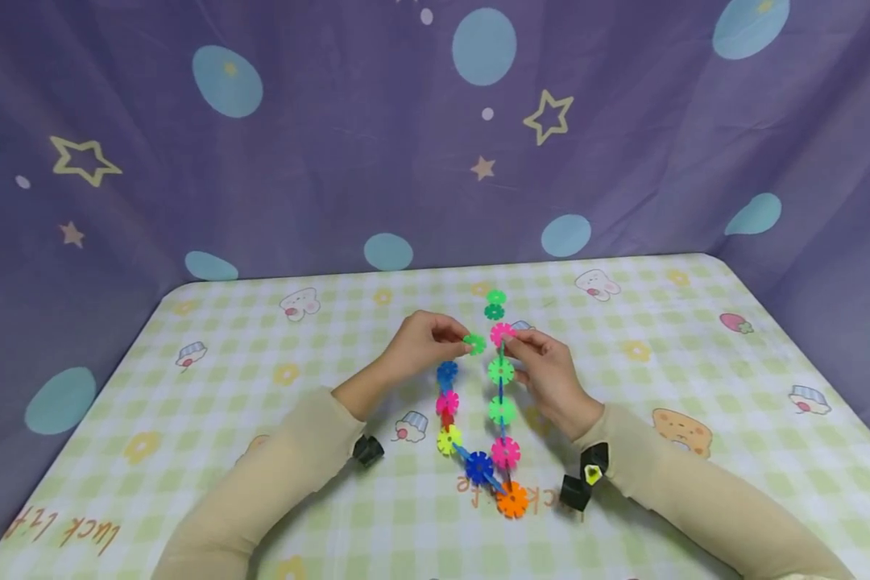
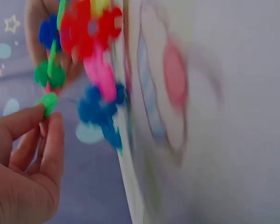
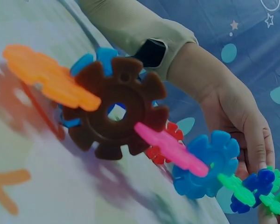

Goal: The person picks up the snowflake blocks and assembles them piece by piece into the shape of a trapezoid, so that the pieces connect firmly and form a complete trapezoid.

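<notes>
My left hand pinches a light green notched snowflake disc between thumb and fingertips. Beside it, my right hand grips a pink disc on a chain of interlocked discs. From there the chain runs toward me through light green discs to an orange disc. It bends back past a dark blue disc and a yellow disc to a blue disc below my left hand. The right wrist view shows a brown disc linked to the orange one.
Beyond my right fingertips show a dark green disc and a light green one. A checked tablecloth with printed cartoons covers the table. A purple curtain hangs behind the table's far edge.
</notes>
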Tool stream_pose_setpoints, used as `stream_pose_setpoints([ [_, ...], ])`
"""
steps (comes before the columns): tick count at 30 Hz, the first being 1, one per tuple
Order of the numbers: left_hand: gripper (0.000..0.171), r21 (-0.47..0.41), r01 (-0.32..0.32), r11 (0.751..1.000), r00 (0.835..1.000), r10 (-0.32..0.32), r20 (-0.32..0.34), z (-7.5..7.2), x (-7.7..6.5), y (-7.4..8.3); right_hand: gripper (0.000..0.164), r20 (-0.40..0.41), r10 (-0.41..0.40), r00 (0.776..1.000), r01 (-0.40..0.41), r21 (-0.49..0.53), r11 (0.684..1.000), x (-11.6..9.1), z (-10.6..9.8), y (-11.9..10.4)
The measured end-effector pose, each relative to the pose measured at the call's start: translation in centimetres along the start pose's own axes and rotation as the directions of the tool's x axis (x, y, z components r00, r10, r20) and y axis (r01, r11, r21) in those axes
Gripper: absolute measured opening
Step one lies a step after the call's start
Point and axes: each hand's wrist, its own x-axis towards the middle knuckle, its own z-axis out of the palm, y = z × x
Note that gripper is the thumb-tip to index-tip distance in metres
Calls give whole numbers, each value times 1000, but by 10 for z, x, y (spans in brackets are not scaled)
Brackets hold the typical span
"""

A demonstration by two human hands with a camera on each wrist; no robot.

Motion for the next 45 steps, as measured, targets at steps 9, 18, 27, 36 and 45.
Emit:
stream_pose_setpoints([
  [9,7,48,-18,999,980,27,-197,16,-11,11,6,-29,21,999,-19,54,998,-2,7,-3],
  [18,4,29,-102,994,964,106,-246,24,-10,9,9,-29,48,998,-45,105,993,-3,8,-3],
  [27,3,-45,-120,992,965,106,-240,25,-3,1,17,140,23,990,-29,46,998,5,-7,-11],
  [36,4,-68,-161,985,971,146,-187,24,2,-6,29,229,-58,972,106,-203,973,15,-22,-15],
  [45,4,-94,-205,974,974,193,-121,24,3,-7,28,304,-89,948,181,-291,939,15,-33,-24],
])
